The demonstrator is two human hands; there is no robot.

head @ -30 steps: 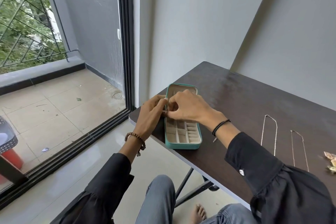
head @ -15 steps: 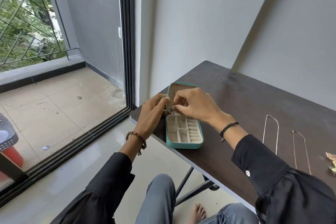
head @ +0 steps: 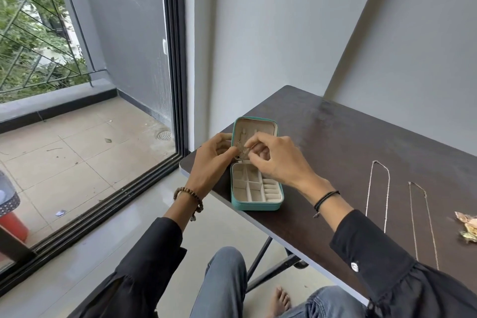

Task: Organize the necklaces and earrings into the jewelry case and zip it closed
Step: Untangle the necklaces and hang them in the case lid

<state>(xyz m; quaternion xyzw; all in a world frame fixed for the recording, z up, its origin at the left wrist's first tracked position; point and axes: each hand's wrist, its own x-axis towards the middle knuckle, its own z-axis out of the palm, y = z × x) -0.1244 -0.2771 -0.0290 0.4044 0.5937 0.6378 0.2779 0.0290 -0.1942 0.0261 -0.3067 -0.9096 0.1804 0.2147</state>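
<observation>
Pinching chain (head: pixel 241 148), hands (head: pixel 273 160) risen over jewelry case (head: pixel 258 204)

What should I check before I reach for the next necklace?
1. Case open: ok, lid up.
2. Chain hooked in the lid: cannot tell, both hands cover it.
3. Left hand free: not ok, fingers pinch at the chain.
4. Right hand free: not ok, also at the chain.
5. Next necklaces within reach: ok, two lie straight on the table, apart from each other.
6. Tray compartments free: ok, none looks filled.
</observation>
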